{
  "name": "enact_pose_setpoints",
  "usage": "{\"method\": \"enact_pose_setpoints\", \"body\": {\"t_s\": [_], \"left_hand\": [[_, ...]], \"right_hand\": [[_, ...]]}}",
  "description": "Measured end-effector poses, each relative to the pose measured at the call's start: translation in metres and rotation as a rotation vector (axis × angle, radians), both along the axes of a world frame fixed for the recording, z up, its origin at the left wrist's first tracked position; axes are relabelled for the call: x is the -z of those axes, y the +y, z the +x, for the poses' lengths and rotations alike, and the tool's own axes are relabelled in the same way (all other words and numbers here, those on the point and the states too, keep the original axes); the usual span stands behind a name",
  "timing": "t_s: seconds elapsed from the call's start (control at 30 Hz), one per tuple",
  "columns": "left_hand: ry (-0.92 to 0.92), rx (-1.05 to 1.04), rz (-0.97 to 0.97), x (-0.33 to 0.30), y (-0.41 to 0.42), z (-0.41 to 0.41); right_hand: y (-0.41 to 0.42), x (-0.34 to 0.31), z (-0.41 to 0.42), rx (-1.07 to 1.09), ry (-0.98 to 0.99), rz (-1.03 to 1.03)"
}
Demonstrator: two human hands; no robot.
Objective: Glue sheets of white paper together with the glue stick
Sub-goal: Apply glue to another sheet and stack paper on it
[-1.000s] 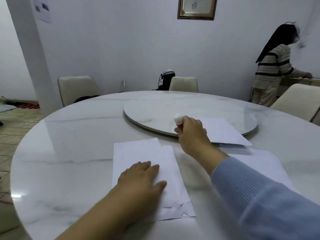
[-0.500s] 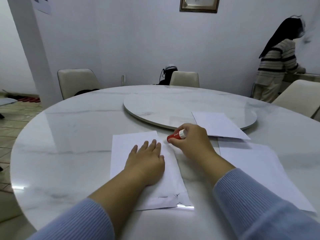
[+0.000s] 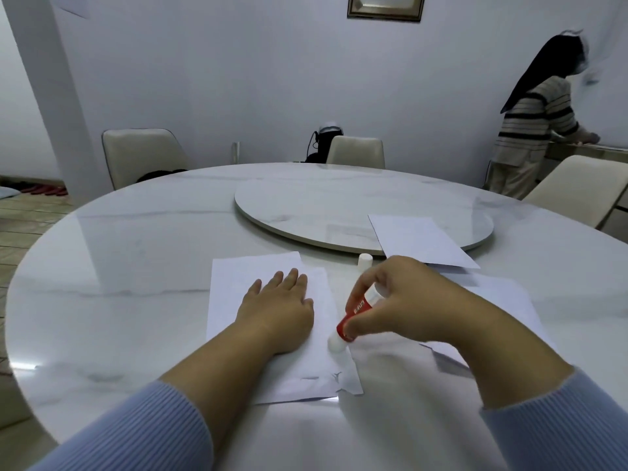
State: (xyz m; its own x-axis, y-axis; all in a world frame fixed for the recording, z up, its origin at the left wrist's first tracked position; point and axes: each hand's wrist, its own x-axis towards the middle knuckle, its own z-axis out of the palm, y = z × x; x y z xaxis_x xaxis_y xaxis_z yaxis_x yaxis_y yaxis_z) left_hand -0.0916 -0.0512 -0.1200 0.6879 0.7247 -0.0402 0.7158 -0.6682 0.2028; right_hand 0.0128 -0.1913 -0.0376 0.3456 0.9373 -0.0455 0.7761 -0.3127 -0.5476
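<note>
A stack of white paper sheets point(image 3: 238, 287) lies on the marble table in front of me. My left hand point(image 3: 277, 309) rests flat on it, fingers spread. My right hand point(image 3: 404, 300) grips a red and white glue stick point(image 3: 351, 319), tilted, with its white tip down on the right edge of the stack. The stick's white cap point(image 3: 364, 259) stands on the table just beyond my right hand. Another white sheet point(image 3: 503, 294) lies under my right wrist, and one more sheet point(image 3: 418, 241) rests partly on the turntable.
The round marble table point(image 3: 119, 266) has a raised turntable point(image 3: 323, 205) in the middle. Cream chairs point(image 3: 139, 156) stand around it. A person in a striped top point(image 3: 533, 130) stands at the far right by a counter. The stack's near right corner is torn.
My right hand brought the glue stick from the turntable edge back to the stack and down its right edge toward me. The cap now stands on the table. My left hand slid up the sheet.
</note>
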Motion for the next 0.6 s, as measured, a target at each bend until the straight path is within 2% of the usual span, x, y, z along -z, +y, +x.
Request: {"method": "enact_pose_setpoints", "body": {"t_s": [0.1, 0.17, 0.23, 0.33, 0.4, 0.5, 0.6], "left_hand": [[0.004, 0.001, 0.002, -0.001, -0.001, 0.000], [0.023, 0.001, -0.005, -0.001, -0.001, 0.000], [0.061, 0.008, -0.019, -0.005, 0.000, 0.000], [0.196, 0.133, -0.060, -0.023, -0.001, -0.002], [0.258, 0.240, -0.084, -0.037, -0.003, -0.005], [0.177, 0.148, -0.040, -0.032, -0.010, -0.007], [0.231, 0.144, 0.006, -0.021, -0.026, -0.008]], "right_hand": [[-0.018, 0.000, 0.005, -0.078, 0.048, -0.063], [-0.027, 0.001, 0.011, -0.148, 0.170, -0.065], [-0.029, 0.004, 0.024, -0.099, 0.360, 0.116], [-0.024, 0.009, 0.045, 0.179, 0.748, 0.561], [-0.021, 0.012, 0.054, 0.337, 0.893, 0.742], [-0.021, 0.016, 0.058, 0.446, 0.897, 0.806], [-0.019, 0.018, 0.057, 0.483, 0.870, 0.827]]}}
